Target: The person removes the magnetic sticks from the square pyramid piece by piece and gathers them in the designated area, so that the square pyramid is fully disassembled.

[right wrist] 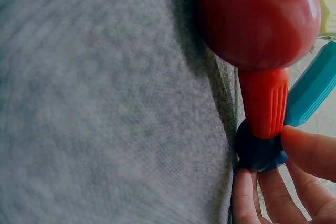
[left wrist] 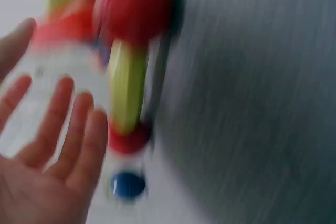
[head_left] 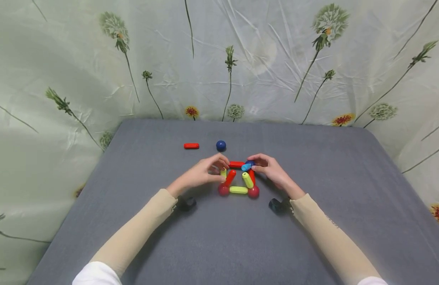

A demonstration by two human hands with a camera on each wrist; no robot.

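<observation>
A frame of toy rods and balls lies mid-table. Its front has two red balls [head_left: 224,190] joined by a yellow-green rod [head_left: 239,190]. One red rod [head_left: 230,177] and one yellow-green rod [head_left: 247,180] slant up from those balls. At the back right corner my right hand [head_left: 271,170] holds a blue ball [right wrist: 257,153] between thumb and fingers. A light blue rod [right wrist: 314,85] slants up from that ball, and a red rod [right wrist: 265,100] links it to the front. My left hand [head_left: 207,170], fingers spread and holding nothing, hovers by the frame's left side.
Behind the frame, a loose red rod [head_left: 191,146] and another blue ball [head_left: 221,145] lie on the grey tabletop [head_left: 226,245]. A flower-patterned curtain [head_left: 205,79] hangs along the table's back and sides. Dark devices [head_left: 275,205] are worn under both wrists.
</observation>
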